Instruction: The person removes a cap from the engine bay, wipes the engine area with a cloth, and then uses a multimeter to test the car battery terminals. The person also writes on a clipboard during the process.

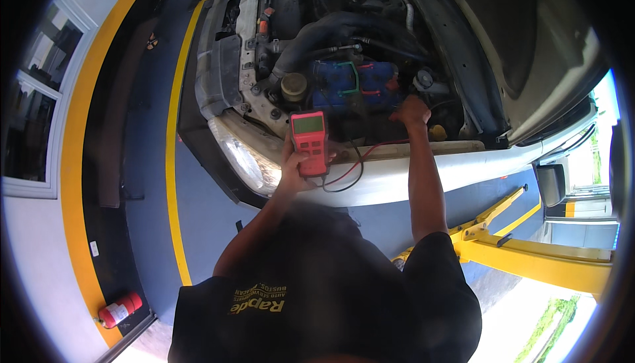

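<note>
My left hand [291, 168] is wrapped round a red handheld battery tester [309, 143] with a greenish screen, held over the car's front edge. A red and a black lead [357, 164] loop from its lower end toward the engine bay. Beyond it sits a blue-topped car battery [331, 85] with a green handle strap [356, 78] across it. My right hand [414, 111] reaches to the battery's right end with its fingers closed. What those fingers grip is hidden. Close above them shows a reddish-orange piece [393, 83], perhaps a terminal cover.
Left of the battery is a round reservoir cap [294, 88]; a black hose [317, 35] arches behind. The raised hood [516, 32] hangs at the right. A white fender [383, 181] lies under my arms. A yellow lift arm [522, 257] stands right, a fire extinguisher [120, 310] lower left.
</note>
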Demonstrator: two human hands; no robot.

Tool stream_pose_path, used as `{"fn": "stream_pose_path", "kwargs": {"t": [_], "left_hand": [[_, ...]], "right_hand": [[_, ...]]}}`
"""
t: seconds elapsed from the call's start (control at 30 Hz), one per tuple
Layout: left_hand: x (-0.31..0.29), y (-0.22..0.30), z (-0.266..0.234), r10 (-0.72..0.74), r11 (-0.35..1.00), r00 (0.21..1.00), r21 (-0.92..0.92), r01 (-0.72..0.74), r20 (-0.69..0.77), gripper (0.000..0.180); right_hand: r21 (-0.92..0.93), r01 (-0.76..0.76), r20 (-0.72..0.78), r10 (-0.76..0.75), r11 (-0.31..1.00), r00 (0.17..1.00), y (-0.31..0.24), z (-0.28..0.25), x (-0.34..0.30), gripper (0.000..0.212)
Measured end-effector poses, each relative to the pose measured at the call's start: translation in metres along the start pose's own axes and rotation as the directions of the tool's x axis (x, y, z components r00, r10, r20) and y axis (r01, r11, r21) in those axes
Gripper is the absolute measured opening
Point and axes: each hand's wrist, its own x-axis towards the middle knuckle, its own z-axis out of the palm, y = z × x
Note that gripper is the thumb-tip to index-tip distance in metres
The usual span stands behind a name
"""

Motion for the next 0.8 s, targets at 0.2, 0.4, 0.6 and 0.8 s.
{"fn": "stream_pose_path", "kwargs": {"t": [0.2,0.4,0.6,0.8], "left_hand": [[-0.031,0.0,0.006,0.109,0.992,0.988,0.081,-0.101,-0.112,0.068],[-0.031,0.001,0.034,0.161,0.987,0.976,0.053,-0.154,-0.149,0.063],[-0.036,-0.004,0.044,0.179,0.982,0.973,0.093,-0.167,-0.143,0.068],[-0.041,-0.004,0.039,0.229,0.971,0.962,0.107,-0.215,-0.145,0.067]], "right_hand": [[-0.054,0.038,0.008,-0.038,0.998,0.999,0.021,0.016,0.017,0.049],[0.107,0.126,0.039,-0.131,0.986,0.991,0.037,0.031,0.048,0.055],[0.204,0.084,-0.012,-0.083,0.975,0.996,0.056,0.036,0.045,0.059],[0.55,-0.035,-0.085,0.098,0.835,0.992,0.047,0.012,0.031,0.048]]}}
